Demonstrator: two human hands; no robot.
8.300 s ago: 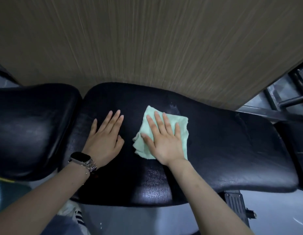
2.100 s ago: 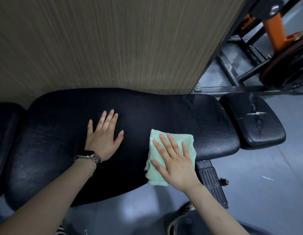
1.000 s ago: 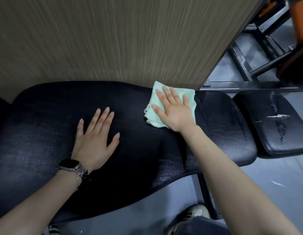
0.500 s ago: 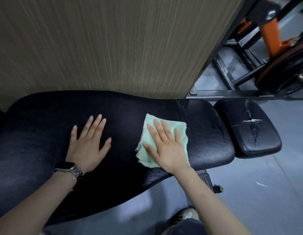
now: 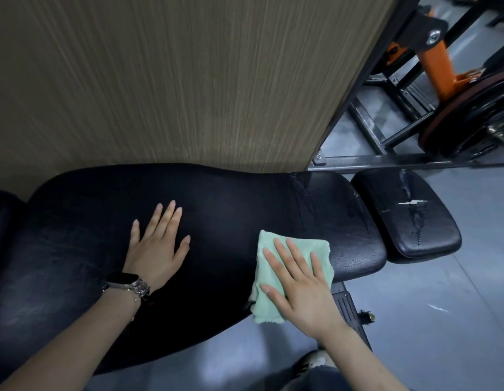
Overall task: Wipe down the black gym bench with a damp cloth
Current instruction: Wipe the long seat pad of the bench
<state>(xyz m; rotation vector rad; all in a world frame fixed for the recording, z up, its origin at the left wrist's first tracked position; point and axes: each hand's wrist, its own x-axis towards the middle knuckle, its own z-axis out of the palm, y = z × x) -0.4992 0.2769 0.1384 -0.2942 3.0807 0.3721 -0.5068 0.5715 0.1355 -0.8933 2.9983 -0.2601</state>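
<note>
The black gym bench runs left to right below me, its long padded back section in the middle. A folded pale green cloth lies at the near edge of that pad, partly hanging over it. My right hand presses flat on the cloth with straight, spread fingers. My left hand rests flat on the bare pad to the left, a watch on its wrist. The pad's right end shows scuffs and streaks.
A smaller black seat pad with a torn white crack sits to the right. A wood-grain wall panel stands right behind the bench. A dark steel frame, orange post and weight plates fill the back right. Grey floor lies in front.
My right hand has drawn the cloth back from the far edge by the wall to the pad's near edge. My left hand stays flat on the pad.
</note>
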